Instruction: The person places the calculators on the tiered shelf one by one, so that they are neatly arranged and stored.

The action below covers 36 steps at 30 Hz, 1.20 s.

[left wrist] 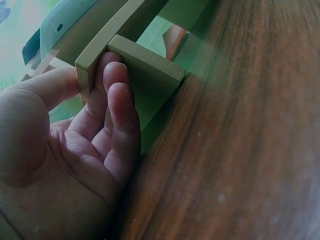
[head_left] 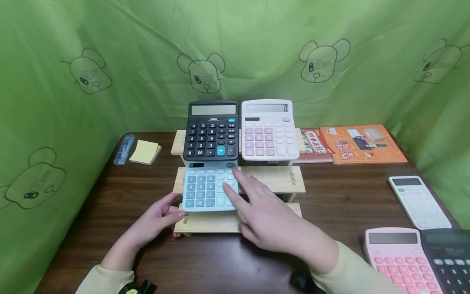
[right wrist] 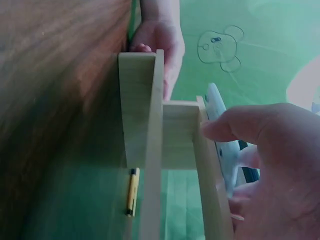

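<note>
A light-blue calculator [head_left: 200, 188] leans on the middle step of a three-tier wooden stand [head_left: 214, 222]. My right hand [head_left: 269, 216] reaches over its right side, the index fingertip at the top-right key and another finger on the keys lower down. In the right wrist view my right thumb [right wrist: 225, 127] lies at the edge of a wooden step. With my left hand [head_left: 156, 220] I grip the left end of the bottom step, thumb on top and fingers [left wrist: 122, 107] curled beneath. The blue calculator's display is hidden behind the black calculator [head_left: 211, 132].
A pale pink-white calculator [head_left: 270, 134] stands beside the black one on the top step. Booklets [head_left: 363, 145] lie behind at right; pink [head_left: 402, 261], dark [head_left: 449, 257] and white [head_left: 420, 202] calculators lie nearer. Sticky notes [head_left: 144, 152] and a blue object [head_left: 125, 149] sit at left.
</note>
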Tool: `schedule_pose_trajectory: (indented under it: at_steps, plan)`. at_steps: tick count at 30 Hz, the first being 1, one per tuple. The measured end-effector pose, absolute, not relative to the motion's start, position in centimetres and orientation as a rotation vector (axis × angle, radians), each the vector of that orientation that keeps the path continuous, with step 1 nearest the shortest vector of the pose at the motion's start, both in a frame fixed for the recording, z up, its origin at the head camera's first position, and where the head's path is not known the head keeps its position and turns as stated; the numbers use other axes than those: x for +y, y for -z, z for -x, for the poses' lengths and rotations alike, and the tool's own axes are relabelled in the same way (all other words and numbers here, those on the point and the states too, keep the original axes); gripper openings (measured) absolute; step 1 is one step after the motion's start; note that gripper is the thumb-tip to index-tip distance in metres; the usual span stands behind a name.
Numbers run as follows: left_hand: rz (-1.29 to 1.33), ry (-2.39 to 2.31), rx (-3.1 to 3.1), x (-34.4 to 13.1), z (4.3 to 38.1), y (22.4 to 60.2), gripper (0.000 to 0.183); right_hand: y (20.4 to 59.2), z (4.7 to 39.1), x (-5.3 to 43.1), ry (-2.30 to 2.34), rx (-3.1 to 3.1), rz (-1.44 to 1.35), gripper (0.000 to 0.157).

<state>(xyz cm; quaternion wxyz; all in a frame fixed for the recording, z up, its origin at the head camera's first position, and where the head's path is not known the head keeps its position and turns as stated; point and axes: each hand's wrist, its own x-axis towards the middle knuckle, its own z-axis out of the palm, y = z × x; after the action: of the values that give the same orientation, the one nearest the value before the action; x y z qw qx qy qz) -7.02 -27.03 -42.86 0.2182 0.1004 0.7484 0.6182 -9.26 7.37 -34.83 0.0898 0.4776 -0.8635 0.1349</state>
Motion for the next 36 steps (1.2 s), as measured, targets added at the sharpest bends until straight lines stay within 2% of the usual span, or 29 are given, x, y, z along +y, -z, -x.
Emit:
schedule_pose_trajectory:
  at_steps: [3, 11, 18, 36]
  plan:
    - [-0.292, -1.731, 2.057, -27.0, 7.0, 43.0, 0.061, 34.6, 9.4, 8.5, -0.370, -2.606, -1.434, 0.089]
    - [-0.305, -1.736, 2.052, -26.8, 7.0, 43.1, 0.058, 34.0, 9.4, 12.3, -0.274, -2.620, -1.448, 0.082]
    - [-0.305, -1.734, 2.056, -26.9, 7.0, 43.0, 0.060, 33.9, 8.9, 15.0, -0.252, -2.663, -1.383, 0.086]
    - [-0.293, -1.729, 2.051, -26.9, 7.1, 42.9, 0.062, 35.0, 7.2, 18.7, -0.326, -2.705, -1.209, 0.089]
